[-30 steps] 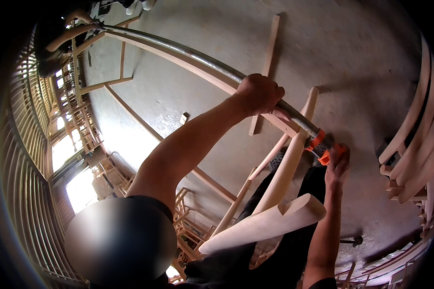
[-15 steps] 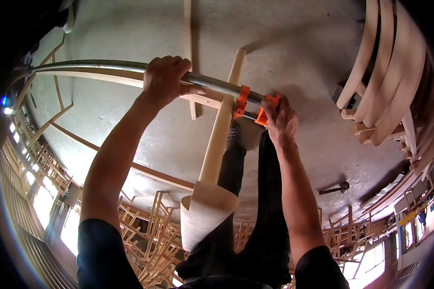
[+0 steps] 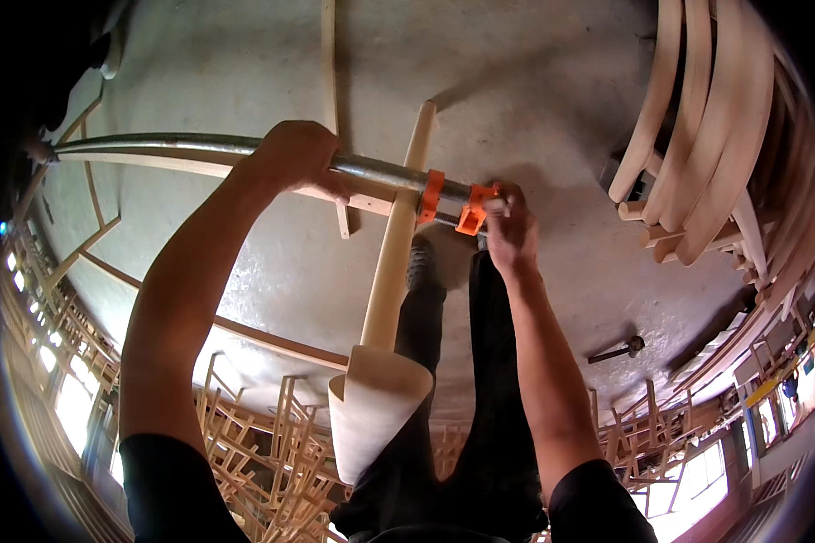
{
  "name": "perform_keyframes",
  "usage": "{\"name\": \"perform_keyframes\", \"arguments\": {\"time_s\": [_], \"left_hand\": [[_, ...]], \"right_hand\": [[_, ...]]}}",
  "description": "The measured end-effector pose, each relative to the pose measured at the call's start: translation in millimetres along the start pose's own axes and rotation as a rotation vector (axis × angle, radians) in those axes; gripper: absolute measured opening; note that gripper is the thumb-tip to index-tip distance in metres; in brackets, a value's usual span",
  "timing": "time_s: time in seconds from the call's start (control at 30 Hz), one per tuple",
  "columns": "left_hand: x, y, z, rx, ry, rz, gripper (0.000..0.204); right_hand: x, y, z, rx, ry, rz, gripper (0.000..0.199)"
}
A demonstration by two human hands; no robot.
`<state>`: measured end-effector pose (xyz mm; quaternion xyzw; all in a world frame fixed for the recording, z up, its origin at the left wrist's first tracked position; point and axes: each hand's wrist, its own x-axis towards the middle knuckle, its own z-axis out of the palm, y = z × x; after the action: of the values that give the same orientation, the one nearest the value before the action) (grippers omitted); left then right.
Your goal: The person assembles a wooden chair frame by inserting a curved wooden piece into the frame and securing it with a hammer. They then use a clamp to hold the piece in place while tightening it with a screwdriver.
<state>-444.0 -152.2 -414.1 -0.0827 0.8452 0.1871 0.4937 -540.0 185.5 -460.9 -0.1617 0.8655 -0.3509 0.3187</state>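
Observation:
A long metal pipe clamp (image 3: 378, 171) runs from the far left to the middle, alongside a pale wooden rail (image 3: 167, 161). My left hand (image 3: 301, 156) is wrapped round its pipe, thumb hanging over the rail. One orange clamp jaw (image 3: 432, 195) sits against a round, tapered wooden leg (image 3: 391, 262), where the rail meets it. A second orange clamp head (image 3: 473, 213), with a threaded screw between the two, is beside my right hand (image 3: 511, 226). My right fingers are closed at that head's outer end; the screw's handle is mostly hidden by them.
A broad curved wooden piece (image 3: 378, 403) tops the leg's near end, over my legs. Stacked curved boards (image 3: 711, 127) stand at right. A dark hammer-like tool (image 3: 618, 350) lies on the concrete floor (image 3: 552, 100). Wooden frames (image 3: 272, 434) crowd the background.
The clamp, the wooden frame and both hands appear slightly further left and lower in the picture, as does the floor. My right fingers have shifted their grip at the clamp's end.

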Motion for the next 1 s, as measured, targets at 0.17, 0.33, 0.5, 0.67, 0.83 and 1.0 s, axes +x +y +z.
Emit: {"name": "perform_keyframes", "arguments": {"time_s": [0.17, 0.33, 0.5, 0.67, 0.83, 1.0], "left_hand": [[-2, 2, 3, 0.013, 0.002, -0.023, 0.058], [1, 0, 4, 0.032, 0.022, 0.002, 0.059], [2, -4, 7, -0.030, 0.056, 0.025, 0.063], [9, -3, 0, -0.040, -0.035, 0.028, 0.060], [10, -4, 3, -0.041, -0.074, 0.040, 0.057], [10, -3, 4, -0.055, -0.082, 0.030, 0.059]], "right_hand": [[3, 21, -39, 0.295, -0.521, 1.009, 0.054], [-11, 31, -21, 0.854, -0.384, 0.706, 0.030], [-20, 32, -38, 0.109, -0.301, -0.158, 0.017], [-33, 31, -47, -0.037, -0.291, -0.347, 0.030], [-35, 38, -49, 0.020, -0.290, -0.369, 0.029], [-30, 41, -59, 0.134, -0.392, -0.209, 0.024]]}}
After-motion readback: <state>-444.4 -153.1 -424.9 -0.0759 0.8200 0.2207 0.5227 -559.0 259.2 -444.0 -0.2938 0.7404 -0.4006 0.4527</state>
